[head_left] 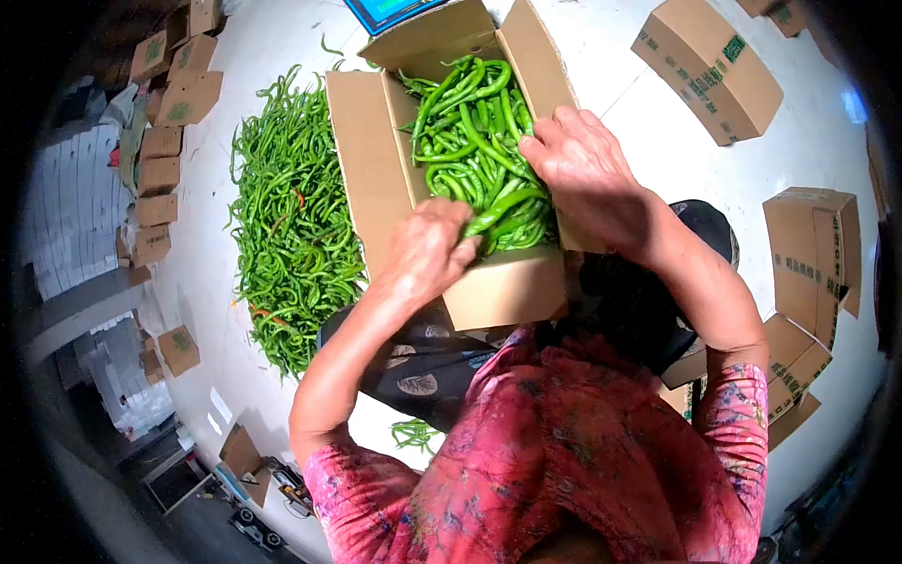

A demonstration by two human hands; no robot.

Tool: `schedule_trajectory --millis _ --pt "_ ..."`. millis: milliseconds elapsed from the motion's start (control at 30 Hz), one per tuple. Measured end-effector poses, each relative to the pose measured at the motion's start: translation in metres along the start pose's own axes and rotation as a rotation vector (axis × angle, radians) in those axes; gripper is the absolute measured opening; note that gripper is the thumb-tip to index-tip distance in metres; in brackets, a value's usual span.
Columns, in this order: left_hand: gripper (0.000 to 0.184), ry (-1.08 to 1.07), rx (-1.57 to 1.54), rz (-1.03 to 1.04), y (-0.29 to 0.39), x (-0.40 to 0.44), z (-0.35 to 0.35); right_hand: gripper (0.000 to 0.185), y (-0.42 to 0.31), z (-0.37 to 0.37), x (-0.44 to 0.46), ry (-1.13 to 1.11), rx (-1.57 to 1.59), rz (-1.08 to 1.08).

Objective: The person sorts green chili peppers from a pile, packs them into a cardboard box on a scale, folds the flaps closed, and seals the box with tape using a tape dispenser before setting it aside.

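An open cardboard box stands in front of me, its flaps folded outward. Long green chili peppers fill it, mostly laid lengthwise and curling at the ends. Over the box's near left side, my left hand has its fingers closed on the end of a thick green chili pepper. My right hand is at the right wall, fingers curled inward against the peppers. What those right fingers hold, if anything, is hidden.
A large heap of loose green chili peppers lies on the floor at left, with a few red ones in it. A blue-edged device is beyond the box. Closed cartons stand at right; small boxes line the left.
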State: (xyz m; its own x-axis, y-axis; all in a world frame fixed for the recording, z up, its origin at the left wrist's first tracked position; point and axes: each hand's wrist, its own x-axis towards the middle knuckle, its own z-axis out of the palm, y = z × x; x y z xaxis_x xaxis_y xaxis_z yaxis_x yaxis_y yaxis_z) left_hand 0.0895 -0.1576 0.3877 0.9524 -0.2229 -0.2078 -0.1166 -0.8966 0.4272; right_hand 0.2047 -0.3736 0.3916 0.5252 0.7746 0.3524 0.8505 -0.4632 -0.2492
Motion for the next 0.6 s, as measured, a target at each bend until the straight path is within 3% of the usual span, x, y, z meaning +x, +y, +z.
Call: schedule_trajectory --millis 133,167,267,400,533,600 --pt "0.036 -0.148 0.141 -0.069 -0.011 0.007 0.047 0.011 0.003 0.008 0.006 -0.23 0.225 0.185" --pt "0.034 -0.279 0.151 -0.154 -0.009 0.009 0.056 0.011 0.007 0.006 0.006 -0.239 0.222 0.204" --pt "0.029 -0.179 0.207 -0.093 -0.016 0.0 0.057 0.014 0.011 0.005 0.008 -0.277 0.232 0.246" --pt "0.023 -0.05 0.428 0.031 0.0 -0.017 0.009 0.017 0.006 0.019 0.012 -0.506 0.28 0.328" --pt "0.023 -0.005 0.587 0.148 0.004 -0.017 -0.019 0.021 -0.007 0.055 0.005 -0.376 0.247 0.289" --pt "0.026 -0.001 0.571 0.154 0.002 -0.011 -0.018 0.024 -0.011 0.062 0.016 -0.529 0.247 0.369"
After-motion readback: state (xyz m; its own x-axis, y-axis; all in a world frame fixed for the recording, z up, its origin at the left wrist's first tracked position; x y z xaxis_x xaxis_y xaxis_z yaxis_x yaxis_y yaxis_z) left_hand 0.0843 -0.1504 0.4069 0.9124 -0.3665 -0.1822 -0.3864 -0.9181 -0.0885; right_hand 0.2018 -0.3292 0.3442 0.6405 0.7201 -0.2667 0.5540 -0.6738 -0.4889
